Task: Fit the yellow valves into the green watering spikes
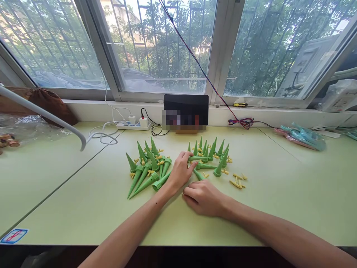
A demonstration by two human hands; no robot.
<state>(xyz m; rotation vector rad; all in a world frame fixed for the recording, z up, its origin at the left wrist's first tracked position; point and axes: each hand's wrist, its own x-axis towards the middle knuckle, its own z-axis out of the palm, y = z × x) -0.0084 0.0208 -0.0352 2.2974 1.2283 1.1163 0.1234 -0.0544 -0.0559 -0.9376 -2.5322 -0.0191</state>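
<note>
My left hand [182, 170] reaches over the middle of the table, its fingers and thumb closed around the wide end of a green plastic spike [201, 158], whose tip points right. Nearer the front edge, my right hand [205, 197] rests on the table with its fingers curled in; whatever they may hold is hidden. Just beyond it lies another green spike [198, 175], partly covered by the hand. To the left is a group of green spikes [143, 175], some upright, others lying down. A second group stands on the right, including an upright spike [218, 169]. Small yellow connectors [161, 162] are among the spikes.
Several loose yellow tube connectors [237, 182] lie right of the spikes. A dark screen [186, 108] stands at the back by the window. Also there are a power strip [134, 125] with cables, a coiled cable [242, 123] and a blue plastic bag [304, 137]. A white tube [41, 111] juts in from the left.
</note>
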